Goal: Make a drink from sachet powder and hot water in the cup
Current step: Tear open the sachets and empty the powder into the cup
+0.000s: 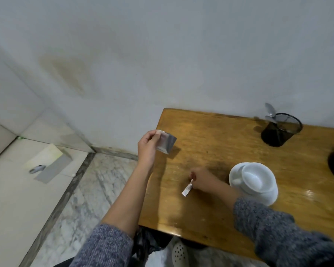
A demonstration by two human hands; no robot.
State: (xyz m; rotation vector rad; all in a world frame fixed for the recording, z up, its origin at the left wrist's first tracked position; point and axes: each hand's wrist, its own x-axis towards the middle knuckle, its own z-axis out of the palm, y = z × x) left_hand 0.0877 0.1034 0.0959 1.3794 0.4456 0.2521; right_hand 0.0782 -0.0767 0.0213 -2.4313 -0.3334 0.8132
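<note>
Above the table's left edge, my left hand (148, 146) has its fingertips pinched on the top of the sachet (166, 143), which hangs open-mouthed and clear of the wood. Nearer me, over the middle of the table (210, 135), my right hand (202, 179) is closed on the torn-off strip (187, 189), whose free end dips toward the surface. Just right of that hand the white cup (257, 180) stands upright on its saucer (268, 197), toward the front right; it looks empty, with no powder in it yet. At the far right corner a black mesh holder (281, 130) keeps the spoons (270, 109).

My reading is that tearing is finished and pouring comes next. I would drop the strip away from the saucer, keep the sachet mouth up while crossing, then tip it low over the cup's centre and tap out the corners.
</note>
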